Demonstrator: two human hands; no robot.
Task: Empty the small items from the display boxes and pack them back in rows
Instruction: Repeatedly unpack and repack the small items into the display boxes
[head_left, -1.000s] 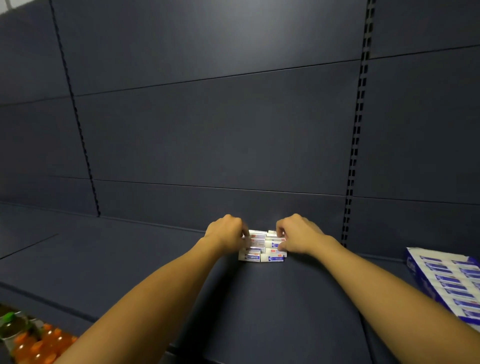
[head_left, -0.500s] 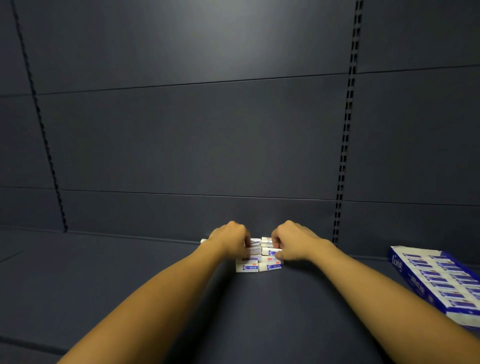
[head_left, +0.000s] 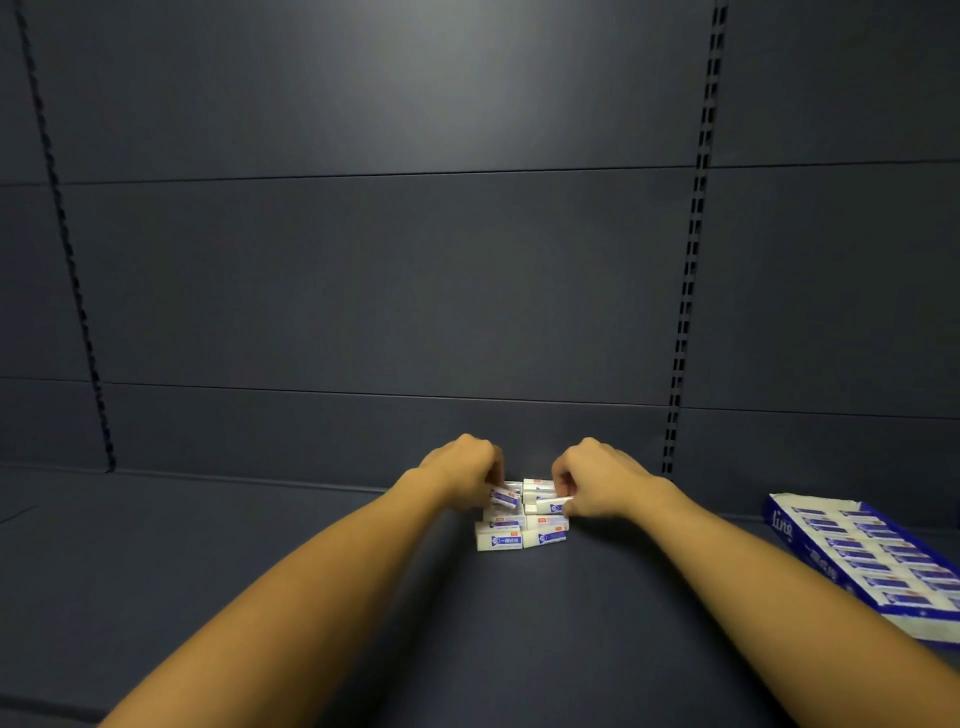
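My left hand (head_left: 462, 475) pinches one small item (head_left: 505, 496); right hand (head_left: 597, 480) pinches another (head_left: 553, 503). Remaining stack (head_left: 519, 532) lies directly beneath, on the shelf (head_left: 260, 571). Display box (head_left: 872, 561) sits well right, nearer my right hand.

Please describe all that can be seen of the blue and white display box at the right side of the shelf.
The display box is an open, shallow tray, apparently cardboard, blue with white edges and white lettering on its near-left wall. It lies flat on the dark shelf, angled, cut off by the picture's right edge. Small blue-and-white items fill it in neat rows. Neither hand touches it.
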